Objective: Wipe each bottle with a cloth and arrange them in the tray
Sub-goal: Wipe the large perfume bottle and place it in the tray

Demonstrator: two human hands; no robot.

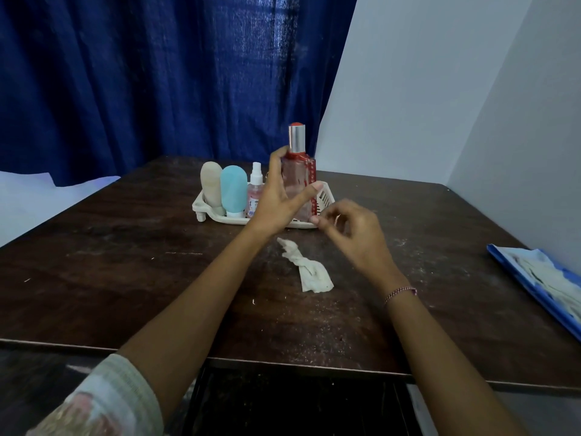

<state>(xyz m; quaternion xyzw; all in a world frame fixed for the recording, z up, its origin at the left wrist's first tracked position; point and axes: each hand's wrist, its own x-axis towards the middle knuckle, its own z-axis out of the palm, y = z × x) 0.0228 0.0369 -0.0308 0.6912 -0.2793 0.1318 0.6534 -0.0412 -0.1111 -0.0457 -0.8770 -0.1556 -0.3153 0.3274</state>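
Left hand (279,196) holds a tall pink glass bottle (298,171) upright at the right end of the white tray (201,209).

The thumb lies across the bottle's front and the fingers curl round its left side, so the hand is closed on it; whether its base rests in the tray I cannot tell. To the bottle's 9 o'clock three more bottles stand upright in the tray: a small spray bottle (254,190), a blue tube (233,190) and a beige tube (212,184) at the far left. The right hand (352,234), at the bottle's 4 o'clock just beside the tray's corner, is loosely curled and holds nothing. A crumpled white cloth (309,269) lies on the dark table (125,278) at 6 o'clock from the tray, touched by neither hand.
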